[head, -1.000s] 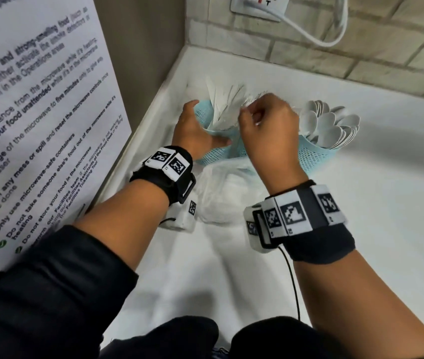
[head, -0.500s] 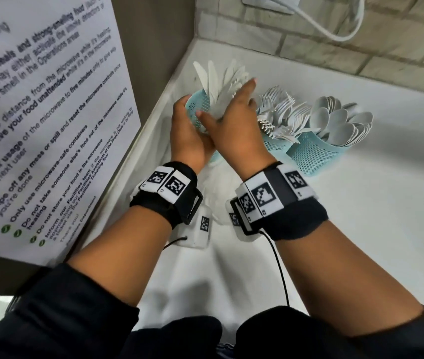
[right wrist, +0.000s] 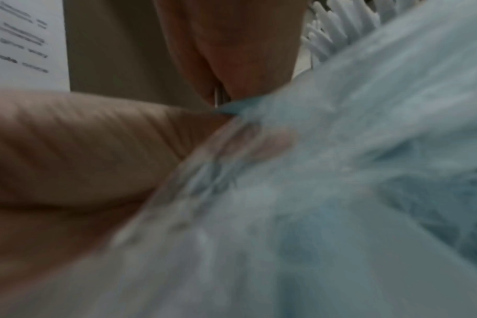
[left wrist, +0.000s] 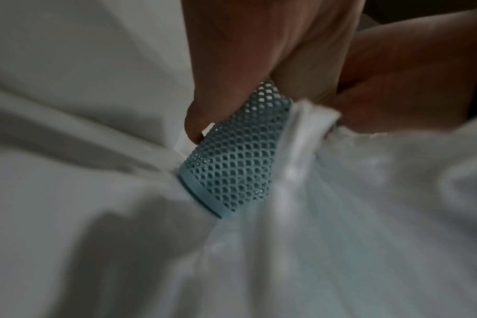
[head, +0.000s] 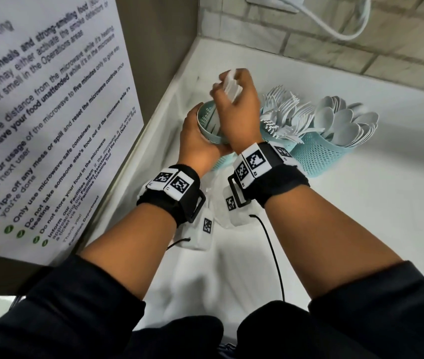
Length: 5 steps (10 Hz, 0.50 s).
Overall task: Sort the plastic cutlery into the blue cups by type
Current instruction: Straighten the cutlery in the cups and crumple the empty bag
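White counter [head: 361,229] fills a corner, bounded by a tiled wall [head: 335,42] beyond the hands and a brown side panel with a large printed notice [head: 50,112] out past the left hand. A white cable [head: 335,27] loops down the tiles from a socket plate at the upper edge. Under both wrists lies a crumpled clear plastic bag [left wrist: 368,215], which fills most of the two wrist views in a blur. The left hand [head: 200,146] is wrapped around a blue mesh cup [head: 207,125], thumb on the side facing the notice and fingers curled round the wall; in the left wrist view the cup [left wrist: 237,167] looks tilted, its base edge against the bag. Directly above that cup's mouth, the right hand [head: 239,112] is closed around a bundle of white plastic knives [head: 227,85], their ends sticking out past the knuckles while the lower ends reach down into the cup. Just beyond the right hand, on its outer side, stands a second blue cup, mostly hidden, crammed with white forks [head: 283,110] fanning outward. Farther the same way, touching the fork cup or nearly so, a third blue mesh cup [head: 319,156] holds a fan of white spoons [head: 340,120]. Black straps with square printed markers circle both wrists [head: 177,187].
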Available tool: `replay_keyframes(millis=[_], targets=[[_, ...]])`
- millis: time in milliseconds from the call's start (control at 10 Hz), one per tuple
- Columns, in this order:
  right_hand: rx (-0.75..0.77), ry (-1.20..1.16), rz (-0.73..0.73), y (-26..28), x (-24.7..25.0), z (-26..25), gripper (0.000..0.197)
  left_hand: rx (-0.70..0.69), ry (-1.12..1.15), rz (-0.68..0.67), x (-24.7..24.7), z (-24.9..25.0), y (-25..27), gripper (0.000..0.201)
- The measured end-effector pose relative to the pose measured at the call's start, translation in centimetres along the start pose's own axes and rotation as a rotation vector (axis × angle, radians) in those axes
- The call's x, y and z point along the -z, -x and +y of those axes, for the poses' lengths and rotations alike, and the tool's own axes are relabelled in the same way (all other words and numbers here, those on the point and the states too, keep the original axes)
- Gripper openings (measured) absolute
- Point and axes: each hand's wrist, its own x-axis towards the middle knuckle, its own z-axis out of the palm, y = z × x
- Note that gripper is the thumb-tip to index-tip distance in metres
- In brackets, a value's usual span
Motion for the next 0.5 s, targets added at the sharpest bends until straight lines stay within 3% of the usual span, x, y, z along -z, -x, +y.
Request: replay_keyframes(millis=[100, 300, 400, 500], targets=[[0.003, -0.029, 0.061, -0.1, 0.1, 0.1, 0.031, -0.071, -0.111, -0.021, 0.3, -0.3, -0.4, 0.076], [-0.167, 0.081, -0.040, -1.1, -1.1, 0.0, 0.102, -0.045, -0.225, -0.020, 0.5, -1.2, -0.6, 0.091], [-0.212, 0.274, -0.237, -1.5, -1.6, 0.0, 0.098, -0.038, -0.283, -0.026, 0.5, -0.6, -0.7, 0.084], [-0.226, 0.325, -0.173, -1.8, -1.7, -0.2, 0.077, -0.116, -0.355, 0.002, 1.1, -1.2, -0.7, 0.072]])
